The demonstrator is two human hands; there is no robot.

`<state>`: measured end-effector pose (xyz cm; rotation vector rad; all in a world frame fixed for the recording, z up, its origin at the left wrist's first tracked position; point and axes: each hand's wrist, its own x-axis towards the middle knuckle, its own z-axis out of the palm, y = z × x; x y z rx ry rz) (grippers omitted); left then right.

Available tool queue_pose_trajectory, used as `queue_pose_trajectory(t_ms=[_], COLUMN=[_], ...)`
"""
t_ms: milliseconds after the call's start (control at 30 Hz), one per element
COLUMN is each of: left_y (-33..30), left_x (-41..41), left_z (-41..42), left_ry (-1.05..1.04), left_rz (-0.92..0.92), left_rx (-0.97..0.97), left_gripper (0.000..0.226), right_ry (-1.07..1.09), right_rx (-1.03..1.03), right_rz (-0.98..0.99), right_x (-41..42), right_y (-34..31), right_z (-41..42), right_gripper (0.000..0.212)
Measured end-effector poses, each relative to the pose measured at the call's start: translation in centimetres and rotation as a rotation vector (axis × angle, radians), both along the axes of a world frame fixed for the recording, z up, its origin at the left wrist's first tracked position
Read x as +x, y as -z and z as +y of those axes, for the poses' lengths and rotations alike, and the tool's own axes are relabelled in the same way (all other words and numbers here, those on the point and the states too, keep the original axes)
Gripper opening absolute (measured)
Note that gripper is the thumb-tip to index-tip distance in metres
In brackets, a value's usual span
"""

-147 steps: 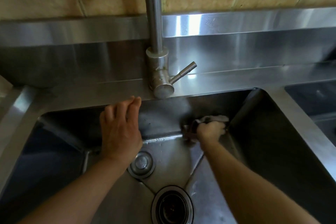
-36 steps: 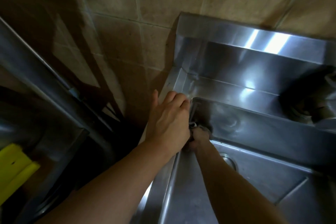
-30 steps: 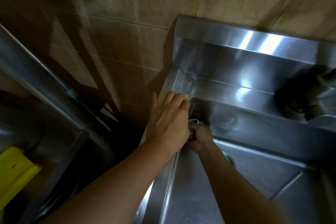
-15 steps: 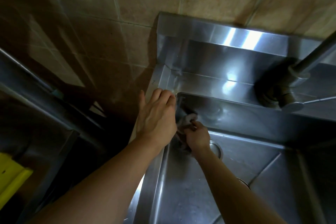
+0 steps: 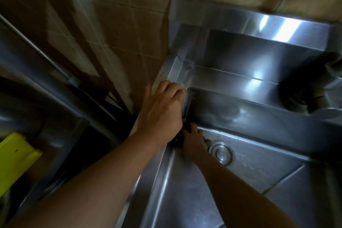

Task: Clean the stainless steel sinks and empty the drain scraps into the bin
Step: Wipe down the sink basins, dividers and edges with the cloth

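The stainless steel sink [image 5: 231, 77] fills the right side of the view, seen at its back left corner. My left hand [image 5: 161, 109] sits on the sink's left rim, with its fingers bent over the inner edge at the corner. My right hand [image 5: 192, 140] is down inside the basin at the bottom of that corner, partly hidden behind the left hand. It grips a cloth [image 5: 208, 141], of which only a pale scrap shows beside the fingers. A small round steel drain fitting [image 5: 222, 152] lies in the basin floor just right of my right hand.
The tap base [image 5: 314, 98] stands in shadow on the back ledge at the right. A tiled wall [image 5: 120, 24] rises behind and to the left. Left of the sink is a dark gap with steel surfaces and a yellow object [image 5: 14, 161] low down.
My right hand has slid down the corner of the basin wall to the floor with the cloth. My left hand has stayed on the rim corner.
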<state>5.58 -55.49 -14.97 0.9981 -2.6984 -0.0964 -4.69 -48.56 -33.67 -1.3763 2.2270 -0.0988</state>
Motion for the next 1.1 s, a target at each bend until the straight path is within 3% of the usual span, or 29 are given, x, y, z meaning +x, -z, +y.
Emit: queue_pose_trajectory(t_ms=[167,333,467,600,800,933,1100], left_y=[-0.2,-0.3,-1.6,-1.6,0.0,0.1,-0.2], left_x=[-0.1,0.2,0.7,3.3,7.0,7.2,7.1], left_z=[-0.1,0.6,1.6,3.6,6.3,6.5,6.6], left_ry=[-0.015,-0.02,-0.019,-0.057,-0.028,-0.058,-0.036], left_rz=[-0.004,-0.085,-0.169,-0.133,-0.103,-0.135,-0.137], left_rx=[-0.01,0.006,0.042,-0.013,-0.042,-0.012,-0.011], left_gripper=[0.042,0.05,0.052,0.047,0.055,0.057,0.05], right_ry=[-0.147,-0.114,-0.003,0.046,0.029,-0.103,-0.232], right_rx=[0.045,0.057,-0.012,-0.104,-0.043,0.036,0.132], right_rz=[-0.109,-0.19,-0.156,-0.094,-0.085,-0.071,-0.161], right_x=[3.2,5.6,3.7,1.2,-0.6,3.1,7.0], right_y=[-1.2,-1.1,-0.8,-1.0,-1.0,-1.8,-3.3], right_z=[5.1,8.3,5.5,0.7,-1.1,3.0,8.5], right_gripper=[0.046,0.041,0.038,0.037,0.043,0.049,0.042])
